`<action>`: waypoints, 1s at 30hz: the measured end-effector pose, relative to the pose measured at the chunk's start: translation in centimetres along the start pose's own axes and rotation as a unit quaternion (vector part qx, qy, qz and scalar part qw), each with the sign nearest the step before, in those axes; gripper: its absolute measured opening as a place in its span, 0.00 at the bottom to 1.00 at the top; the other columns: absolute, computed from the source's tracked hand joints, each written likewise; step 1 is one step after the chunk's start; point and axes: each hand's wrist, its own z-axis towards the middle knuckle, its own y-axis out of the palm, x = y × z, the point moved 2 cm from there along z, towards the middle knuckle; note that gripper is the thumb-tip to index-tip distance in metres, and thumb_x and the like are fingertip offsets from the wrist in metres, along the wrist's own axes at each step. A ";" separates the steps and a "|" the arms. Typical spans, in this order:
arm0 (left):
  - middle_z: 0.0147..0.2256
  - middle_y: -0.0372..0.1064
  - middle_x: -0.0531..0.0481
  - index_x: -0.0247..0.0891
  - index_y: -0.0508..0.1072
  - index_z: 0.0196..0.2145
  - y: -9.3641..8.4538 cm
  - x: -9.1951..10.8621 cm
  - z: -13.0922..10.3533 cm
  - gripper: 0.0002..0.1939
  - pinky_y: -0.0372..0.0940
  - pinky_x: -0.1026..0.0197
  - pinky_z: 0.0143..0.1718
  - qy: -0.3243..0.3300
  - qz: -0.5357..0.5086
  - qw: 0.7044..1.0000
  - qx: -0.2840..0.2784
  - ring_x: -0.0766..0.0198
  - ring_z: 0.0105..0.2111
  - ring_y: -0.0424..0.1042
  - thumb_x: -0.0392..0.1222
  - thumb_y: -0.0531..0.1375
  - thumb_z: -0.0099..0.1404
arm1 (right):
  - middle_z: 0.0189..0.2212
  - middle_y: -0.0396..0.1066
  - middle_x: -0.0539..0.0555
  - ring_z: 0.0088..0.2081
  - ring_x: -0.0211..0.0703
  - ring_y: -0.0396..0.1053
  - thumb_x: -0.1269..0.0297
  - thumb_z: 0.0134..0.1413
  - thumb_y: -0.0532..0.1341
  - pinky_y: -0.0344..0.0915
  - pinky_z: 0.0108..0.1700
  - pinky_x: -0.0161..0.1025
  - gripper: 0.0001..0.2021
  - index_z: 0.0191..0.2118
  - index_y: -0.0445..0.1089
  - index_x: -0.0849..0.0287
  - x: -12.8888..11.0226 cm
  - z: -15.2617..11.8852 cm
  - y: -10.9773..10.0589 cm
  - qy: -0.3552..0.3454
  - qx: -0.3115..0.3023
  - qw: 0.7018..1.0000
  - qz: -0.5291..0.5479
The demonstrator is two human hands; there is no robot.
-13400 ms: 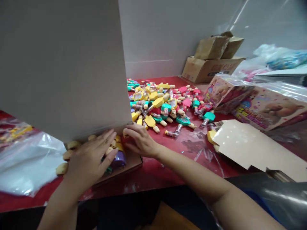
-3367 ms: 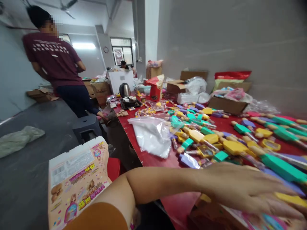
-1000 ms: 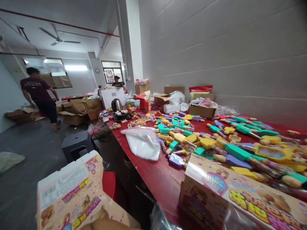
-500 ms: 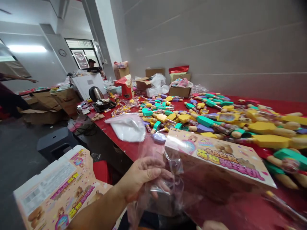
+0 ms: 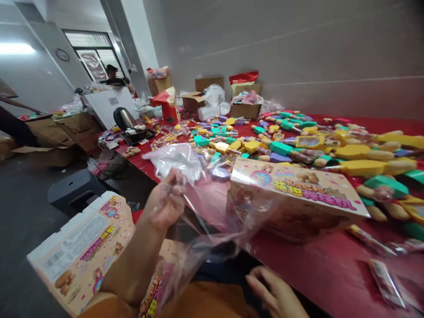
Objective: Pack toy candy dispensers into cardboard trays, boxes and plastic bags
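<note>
Bag [image 5: 207,240] was pinched in left grip [image 5: 167,201]; printed carton [image 5: 308,194] lay to its right, long axis left-right. Right grip [image 5: 274,293] sat nearside of carton, closure unclear.

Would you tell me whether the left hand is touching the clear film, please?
Touching. The head view shows the left hand with its fingers closed on the clear film, which stretches from them.
</note>
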 end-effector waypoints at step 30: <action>0.30 0.67 0.47 0.33 0.68 0.40 -7.7 -3.1 -2.3 0.28 0.62 0.62 0.29 0.037 0.616 0.785 -0.052 0.64 0.28 0.66 0.63 0.53 0.59 | 0.25 0.64 0.52 0.29 0.37 0.63 0.60 0.56 0.59 0.59 0.32 0.33 0.16 0.20 0.62 0.60 -8.8 3.7 3.4 -0.296 -0.004 0.948 0.117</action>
